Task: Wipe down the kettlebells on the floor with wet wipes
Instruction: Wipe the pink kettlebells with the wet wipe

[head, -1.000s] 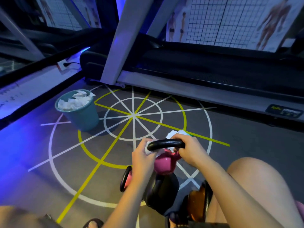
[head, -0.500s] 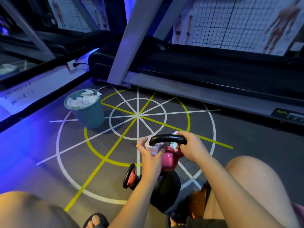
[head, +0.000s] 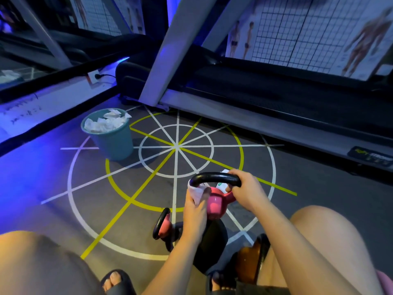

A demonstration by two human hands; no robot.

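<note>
While the left hand [head: 194, 209] pinches a crumpled wet wipe [head: 196, 191] against the left end of the black handle [head: 214, 178], the right hand [head: 247, 192] curls round the handle's right end, holding the pink kettlebell [head: 215, 206] upright in front of the person's knees. A small white item with a green mark [head: 222, 185] peeks out under the right hand's fingers; what it is cannot be made out. Directly below, a black kettlebell [head: 214, 239] is largely hidden behind the left forearm, and whether the pink one rests on it or hangs clear cannot be told. Just to the left a second pink kettlebell [head: 165, 227] lies tipped on the floor [head: 53, 188], partly covered by the left wrist. To the right an orange kettlebell [head: 247, 260] shows only as a sliver between the right forearm and thigh. Two sandalled feet [head: 116, 279] are cut off at the bottom edge. Farther out, on the painted circle-and-spoke markings [head: 176, 145], stands a teal bin [head: 114, 143] heaped with used wipes [head: 104, 124]. Beyond it runs a treadmill [head: 276, 92], its upper part out of frame, and the wall charts [head: 297, 28] are too dim to read.
</note>
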